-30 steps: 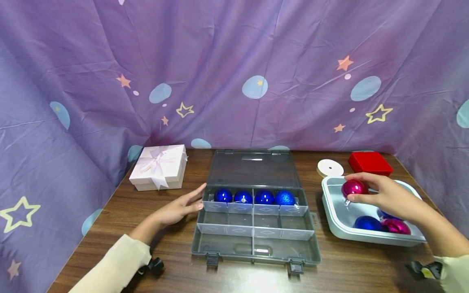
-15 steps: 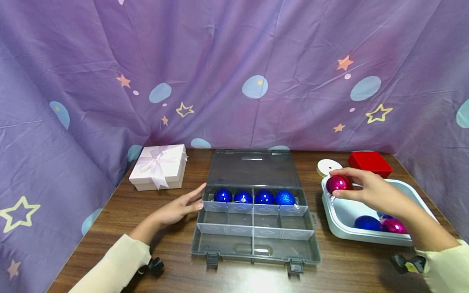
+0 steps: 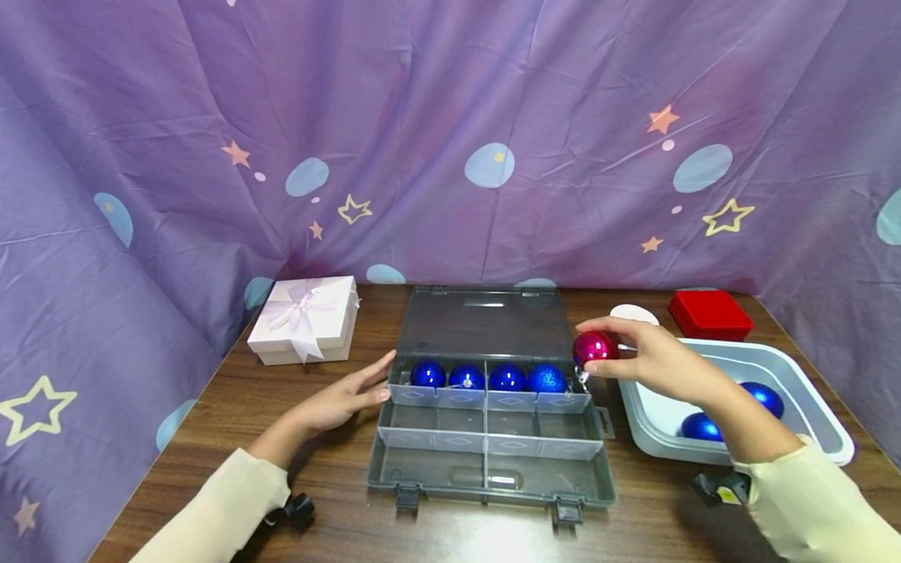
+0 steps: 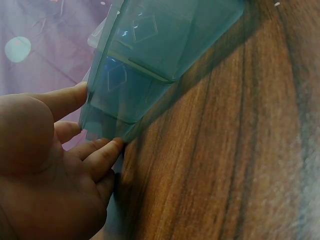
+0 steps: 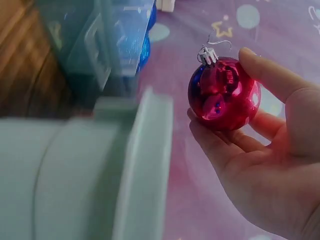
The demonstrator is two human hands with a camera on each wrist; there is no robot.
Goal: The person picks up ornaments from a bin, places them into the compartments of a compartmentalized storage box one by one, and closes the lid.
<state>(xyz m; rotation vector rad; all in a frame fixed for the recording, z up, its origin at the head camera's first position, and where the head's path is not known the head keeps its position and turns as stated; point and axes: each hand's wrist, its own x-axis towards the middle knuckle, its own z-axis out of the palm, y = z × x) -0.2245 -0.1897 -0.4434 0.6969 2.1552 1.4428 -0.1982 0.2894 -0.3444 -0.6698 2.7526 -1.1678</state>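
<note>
Magenta Xmas bauble [image 3: 594,349] is in R hand [image 3: 655,363], pinched btwn thumb & fingers, near the R side of the compartment case [image 3: 514,424]. L hand [image 3: 336,403], fingers extended, touches the case's L side. Bauble's round, glossy, w/ blue reflections & silver cap [image 5: 207,55].

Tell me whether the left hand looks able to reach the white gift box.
Likely yes: the left hand merely touches the grey case, and only tabletop shows between it and the white gift box.
</note>
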